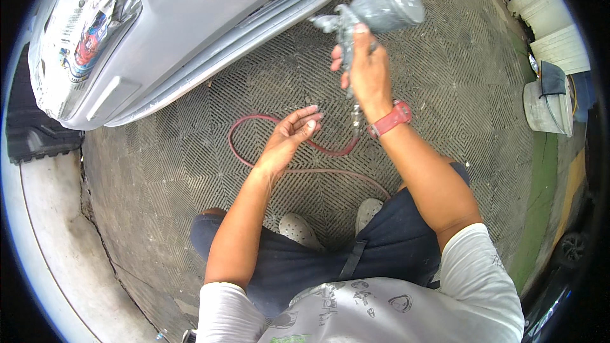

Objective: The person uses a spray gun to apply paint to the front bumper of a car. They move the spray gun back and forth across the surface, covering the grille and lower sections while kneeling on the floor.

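Observation:
My right hand (pixel 367 67) grips a grey, paint-coated spray gun (pixel 346 33) with a cup (pixel 391 6) on top, its nozzle pointing left toward a grey vehicle bumper (pixel 184 19). A red hose (pixel 333 150) runs from the gun's handle and loops on the floor. My left hand (pixel 295 127) hangs in the air lower left of the gun, fingers loosely curled and apart, with nothing visible in them. Crumpled printed paper (pixel 86 44) covers part of the bumper at upper left.
I am low over a textured floor (pixel 445 121). At right are a grey-white bucket (pixel 543 111), white panels (pixel 549 19) and part of a dark car (pixel 559 267). At far left are a black ridged plastic piece (pixel 44 136) and a pale concrete edge (pixel 57 216).

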`<control>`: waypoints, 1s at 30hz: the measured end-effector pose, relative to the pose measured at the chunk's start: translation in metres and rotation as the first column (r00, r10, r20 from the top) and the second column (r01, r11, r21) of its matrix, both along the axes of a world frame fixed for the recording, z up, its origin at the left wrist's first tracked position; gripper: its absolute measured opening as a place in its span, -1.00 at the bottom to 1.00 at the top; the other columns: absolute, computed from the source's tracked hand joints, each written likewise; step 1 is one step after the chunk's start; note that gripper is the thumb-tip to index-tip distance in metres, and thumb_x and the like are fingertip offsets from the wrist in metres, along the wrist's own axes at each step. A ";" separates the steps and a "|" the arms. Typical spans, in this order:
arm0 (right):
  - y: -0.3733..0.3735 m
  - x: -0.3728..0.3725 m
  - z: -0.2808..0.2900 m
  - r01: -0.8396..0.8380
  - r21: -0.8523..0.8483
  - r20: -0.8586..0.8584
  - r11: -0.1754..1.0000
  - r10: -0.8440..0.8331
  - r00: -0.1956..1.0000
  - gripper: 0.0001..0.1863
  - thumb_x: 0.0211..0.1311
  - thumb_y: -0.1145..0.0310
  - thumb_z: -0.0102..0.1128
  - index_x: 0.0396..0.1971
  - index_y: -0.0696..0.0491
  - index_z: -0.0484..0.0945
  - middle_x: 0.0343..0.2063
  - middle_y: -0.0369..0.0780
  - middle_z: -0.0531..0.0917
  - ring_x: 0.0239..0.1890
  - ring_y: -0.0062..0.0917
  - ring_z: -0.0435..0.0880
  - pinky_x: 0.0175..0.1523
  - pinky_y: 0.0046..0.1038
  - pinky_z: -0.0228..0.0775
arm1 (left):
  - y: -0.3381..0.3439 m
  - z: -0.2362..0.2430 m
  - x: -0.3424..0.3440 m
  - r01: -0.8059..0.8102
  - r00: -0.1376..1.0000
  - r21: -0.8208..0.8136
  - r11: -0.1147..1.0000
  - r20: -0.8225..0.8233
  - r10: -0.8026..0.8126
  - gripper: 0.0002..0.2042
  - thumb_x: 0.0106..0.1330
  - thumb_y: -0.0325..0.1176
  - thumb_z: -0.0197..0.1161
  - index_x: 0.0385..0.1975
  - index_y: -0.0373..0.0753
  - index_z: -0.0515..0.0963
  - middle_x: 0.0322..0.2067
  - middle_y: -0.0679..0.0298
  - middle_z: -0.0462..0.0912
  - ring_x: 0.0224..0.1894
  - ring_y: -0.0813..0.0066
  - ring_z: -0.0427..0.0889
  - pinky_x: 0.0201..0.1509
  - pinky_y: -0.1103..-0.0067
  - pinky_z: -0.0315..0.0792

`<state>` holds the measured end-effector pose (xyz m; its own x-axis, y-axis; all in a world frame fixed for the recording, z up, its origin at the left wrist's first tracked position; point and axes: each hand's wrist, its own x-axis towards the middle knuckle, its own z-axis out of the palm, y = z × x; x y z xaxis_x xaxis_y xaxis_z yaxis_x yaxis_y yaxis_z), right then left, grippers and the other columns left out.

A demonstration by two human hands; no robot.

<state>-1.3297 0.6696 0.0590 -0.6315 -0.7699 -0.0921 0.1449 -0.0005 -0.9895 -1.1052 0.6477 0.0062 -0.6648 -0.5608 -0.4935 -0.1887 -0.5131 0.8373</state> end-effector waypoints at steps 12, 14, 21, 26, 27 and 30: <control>0.002 0.014 0.009 -0.149 -0.042 0.016 0.988 0.150 0.989 -0.40 0.70 -0.12 -0.07 0.03 0.18 0.66 -0.51 -0.29 0.68 -0.58 -0.65 0.64 -0.52 -0.55 0.44 | 0.002 -0.001 -0.005 0.022 1.000 -0.010 1.000 -0.002 -0.022 -0.53 0.60 -0.30 0.28 0.43 -0.29 0.44 0.31 0.07 0.61 0.31 0.31 0.59 0.49 0.39 0.41; -0.001 -0.001 0.011 -0.035 -0.089 -0.030 0.995 0.033 0.999 -0.40 0.70 -0.12 -0.06 -0.06 0.19 0.65 -0.52 -0.29 0.68 -0.63 -0.67 0.61 -0.61 -0.56 0.41 | 0.003 -0.002 -0.003 0.016 1.000 -0.014 1.000 0.008 -0.016 -0.52 0.60 -0.29 0.28 0.43 -0.29 0.44 0.32 0.08 0.61 0.32 0.30 0.59 0.49 0.37 0.41; -0.005 -0.065 0.021 0.229 -0.105 -0.151 0.968 -0.243 0.958 -0.35 0.71 -0.14 -0.13 0.01 0.22 0.64 -0.45 -0.19 0.73 -0.55 -0.59 0.71 -0.63 -0.54 0.45 | 0.002 0.001 0.002 0.029 0.999 -0.043 0.999 0.034 -0.028 -0.48 0.59 -0.21 0.30 0.45 -0.27 0.43 0.35 0.08 0.59 0.34 0.27 0.59 0.50 0.33 0.38; -0.006 -0.088 0.027 0.304 -0.188 -0.161 0.934 -0.334 0.929 -0.31 0.71 -0.17 -0.17 0.00 0.25 0.64 -0.40 -0.16 0.75 -0.48 -0.53 0.77 -0.62 -0.52 0.48 | 0.002 0.003 0.003 0.039 0.999 -0.060 0.997 0.037 -0.037 -0.44 0.58 -0.16 0.32 0.47 -0.27 0.41 0.37 0.06 0.58 0.36 0.26 0.58 0.52 0.32 0.36; -0.005 -0.089 0.028 0.306 -0.193 -0.159 0.932 -0.337 0.928 -0.31 0.71 -0.16 -0.16 0.00 0.24 0.64 -0.40 -0.16 0.75 -0.48 -0.54 0.77 -0.62 -0.53 0.48 | 0.003 0.003 0.004 0.039 0.998 -0.065 0.997 0.048 -0.036 -0.43 0.58 -0.15 0.32 0.47 -0.27 0.40 0.37 0.06 0.58 0.36 0.25 0.58 0.53 0.31 0.35; -0.002 -0.083 0.030 0.289 -0.165 -0.162 0.943 -0.315 0.935 -0.34 0.71 -0.15 -0.14 -0.01 0.23 0.65 -0.43 -0.19 0.73 -0.53 -0.57 0.73 -0.62 -0.54 0.46 | 0.004 0.003 0.005 0.033 0.998 -0.065 0.997 0.052 -0.030 -0.43 0.58 -0.15 0.31 0.47 -0.28 0.41 0.37 0.06 0.58 0.36 0.24 0.57 0.53 0.31 0.35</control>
